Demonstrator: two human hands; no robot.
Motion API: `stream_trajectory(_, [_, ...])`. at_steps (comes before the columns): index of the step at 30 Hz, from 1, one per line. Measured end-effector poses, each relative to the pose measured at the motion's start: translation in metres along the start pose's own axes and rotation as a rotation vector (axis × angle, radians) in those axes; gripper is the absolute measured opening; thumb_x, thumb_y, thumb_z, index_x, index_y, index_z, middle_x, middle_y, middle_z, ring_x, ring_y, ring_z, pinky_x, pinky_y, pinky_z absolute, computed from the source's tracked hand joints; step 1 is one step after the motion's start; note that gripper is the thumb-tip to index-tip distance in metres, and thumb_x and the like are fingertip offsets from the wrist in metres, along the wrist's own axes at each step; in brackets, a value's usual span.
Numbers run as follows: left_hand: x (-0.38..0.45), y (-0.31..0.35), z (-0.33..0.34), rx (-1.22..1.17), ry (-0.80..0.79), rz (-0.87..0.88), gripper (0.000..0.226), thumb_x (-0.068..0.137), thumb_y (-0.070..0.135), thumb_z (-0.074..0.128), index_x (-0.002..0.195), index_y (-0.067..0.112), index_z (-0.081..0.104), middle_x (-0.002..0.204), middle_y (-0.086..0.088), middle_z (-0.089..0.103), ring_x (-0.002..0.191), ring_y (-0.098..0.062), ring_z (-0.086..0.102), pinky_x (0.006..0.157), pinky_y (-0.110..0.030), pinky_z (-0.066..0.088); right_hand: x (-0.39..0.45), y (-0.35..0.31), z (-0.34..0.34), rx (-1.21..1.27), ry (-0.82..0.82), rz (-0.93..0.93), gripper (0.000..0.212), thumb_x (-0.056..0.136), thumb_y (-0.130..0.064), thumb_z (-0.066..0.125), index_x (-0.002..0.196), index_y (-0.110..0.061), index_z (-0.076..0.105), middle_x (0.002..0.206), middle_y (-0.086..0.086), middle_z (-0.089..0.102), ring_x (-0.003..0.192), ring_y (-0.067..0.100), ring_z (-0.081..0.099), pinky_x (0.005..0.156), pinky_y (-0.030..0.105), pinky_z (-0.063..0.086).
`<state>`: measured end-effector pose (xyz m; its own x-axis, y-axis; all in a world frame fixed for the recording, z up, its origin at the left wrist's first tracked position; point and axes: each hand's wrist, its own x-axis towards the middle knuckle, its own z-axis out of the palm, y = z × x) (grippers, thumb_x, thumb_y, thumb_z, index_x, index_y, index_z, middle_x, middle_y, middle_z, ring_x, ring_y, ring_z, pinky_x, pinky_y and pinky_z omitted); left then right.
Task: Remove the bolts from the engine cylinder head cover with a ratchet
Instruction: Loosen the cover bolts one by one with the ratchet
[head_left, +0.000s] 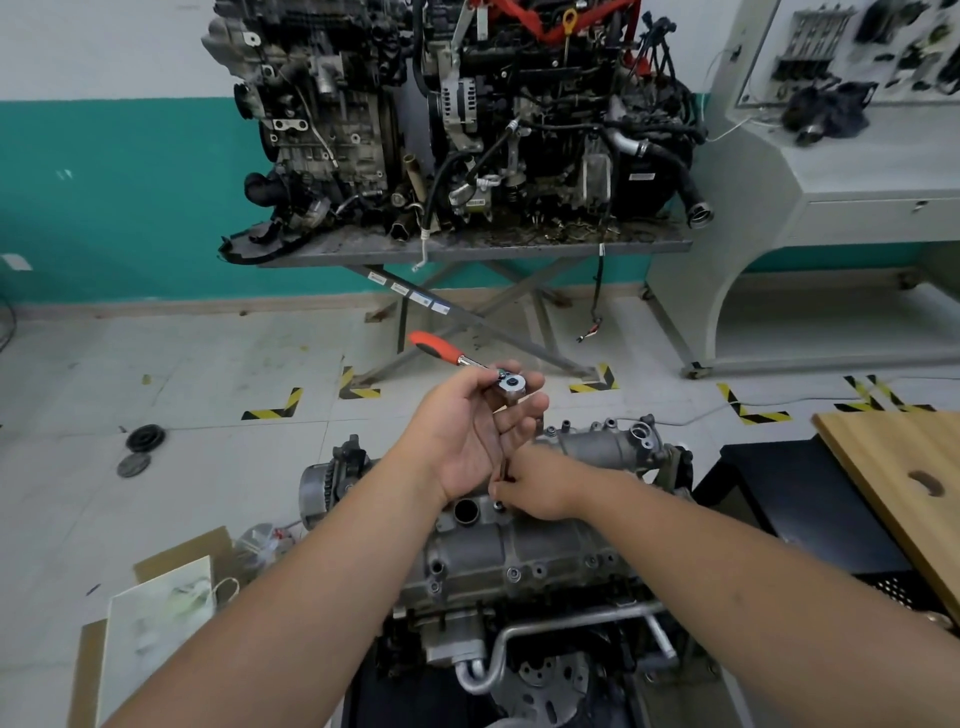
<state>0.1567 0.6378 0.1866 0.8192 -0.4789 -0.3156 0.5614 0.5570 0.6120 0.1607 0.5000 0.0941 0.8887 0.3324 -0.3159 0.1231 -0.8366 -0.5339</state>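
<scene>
Tiled floor (208, 364) beyond cylinder head cover (519, 551); left hand (467, 441) holds ratchet (467, 364).

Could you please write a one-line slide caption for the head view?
Left hand holds the ratchet head while right hand steadies its extension at the cylinder head cover.

No text, brand or number can be read anywhere. Small white-and-blue stickers (410, 294) sit along a grey crossed leg of the metal stand under the far engines, but their print is too blurred to make out. A pale label (643, 176) on the black housing at the right side of the right-hand engine is likewise illegible. Yellow-and-black striped corner markings (274, 407) on the tiled floor carry no lettering.
</scene>
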Motion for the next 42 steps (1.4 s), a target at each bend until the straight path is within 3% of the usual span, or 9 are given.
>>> stream_trajectory(10, [0.001,0.005,0.008,0.088,0.055,-0.08,0.019,0.098,0.014,0.043,0.093,0.013,0.061,0.084,-0.007,0.075,0.065,-0.021,0.073,0.05,-0.022,0.053,-0.001,0.0,-0.004,0.011,-0.064,-0.006,0.031,0.092,-0.027,0.056,0.063,-0.017,0.058,0.066,0.001,0.062,0.066,0.015,0.057,0.07,0.035,0.05])
stream_trajectory(15, [0.002,0.009,0.01,0.238,0.07,-0.191,0.018,0.095,0.016,0.046,0.088,0.018,0.062,0.082,-0.002,0.075,0.056,-0.014,0.069,0.045,-0.017,0.044,0.002,-0.001,-0.003,-0.011,-0.073,-0.018,0.018,0.092,-0.027,0.06,0.087,-0.01,0.066,0.089,0.007,0.068,0.086,0.022,0.063,0.081,0.037,0.053])
stream_trajectory(18, [0.006,0.016,0.013,0.442,0.086,-0.247,0.015,0.095,0.021,0.046,0.087,0.022,0.059,0.077,0.002,0.073,0.044,-0.008,0.054,0.046,-0.017,0.033,0.001,-0.003,-0.004,-0.046,-0.073,-0.008,0.019,0.094,-0.03,0.06,0.098,-0.012,0.063,0.096,0.006,0.067,0.089,0.021,0.059,0.076,0.029,0.044])
stream_trajectory(26, [0.012,0.029,0.031,1.292,0.093,-0.116,0.017,0.093,0.02,0.044,0.088,0.014,0.059,0.055,0.003,0.064,0.035,-0.012,0.038,0.042,-0.018,0.026,0.0,-0.007,0.004,-0.003,-0.078,0.036,0.033,0.099,-0.025,0.05,0.066,-0.026,0.055,0.067,-0.013,0.06,0.056,-0.005,0.054,0.05,0.01,0.032])
stream_trajectory(31, [0.012,0.021,0.043,2.061,-0.087,0.177,0.028,0.101,0.029,0.038,0.077,0.021,0.051,0.072,0.001,0.062,0.06,-0.015,0.053,0.05,-0.028,0.033,-0.004,-0.007,0.007,0.032,-0.063,0.147,0.032,0.098,-0.031,0.051,0.073,-0.017,0.066,0.067,-0.006,0.063,0.059,0.003,0.055,0.051,0.019,0.037])
stream_trajectory(35, [0.01,0.009,0.038,2.448,-0.224,0.672,0.037,0.105,0.045,0.037,0.09,0.02,0.06,0.079,0.006,0.045,0.079,-0.021,0.052,0.059,-0.03,0.033,-0.009,-0.011,0.01,0.066,-0.047,0.172,0.035,0.098,-0.032,0.048,0.083,-0.009,0.071,0.085,0.005,0.07,0.08,0.017,0.062,0.074,0.033,0.05])
stream_trajectory(39, [0.01,0.004,0.014,2.44,-0.372,1.279,0.026,0.098,0.041,0.056,0.085,0.022,0.069,0.088,0.003,0.057,0.084,-0.022,0.056,0.061,-0.034,0.035,-0.017,-0.018,0.004,0.048,-0.04,0.189,0.028,0.098,-0.023,0.047,0.096,-0.005,0.068,0.097,0.011,0.069,0.093,0.025,0.062,0.089,0.045,0.051])
stream_trajectory(41, [0.01,-0.001,0.0,2.256,-0.283,1.556,0.032,0.09,0.041,0.067,0.066,0.02,0.065,0.079,0.002,0.062,0.072,-0.021,0.056,0.057,-0.033,0.04,-0.009,-0.04,0.012,-0.126,0.12,0.223,0.025,0.1,-0.012,0.039,0.107,-0.003,0.062,0.111,0.016,0.064,0.098,0.031,0.057,0.098,0.051,0.045])
stream_trajectory(42, [0.01,-0.006,-0.005,2.159,-0.215,1.622,0.039,0.09,0.047,0.064,0.062,0.019,0.063,0.078,0.002,0.063,0.07,-0.021,0.057,0.057,-0.034,0.042,-0.012,-0.046,0.012,-0.256,0.04,0.315,0.021,0.099,-0.002,0.039,0.108,-0.002,0.058,0.112,0.019,0.058,0.092,0.033,0.051,0.101,0.054,0.042])
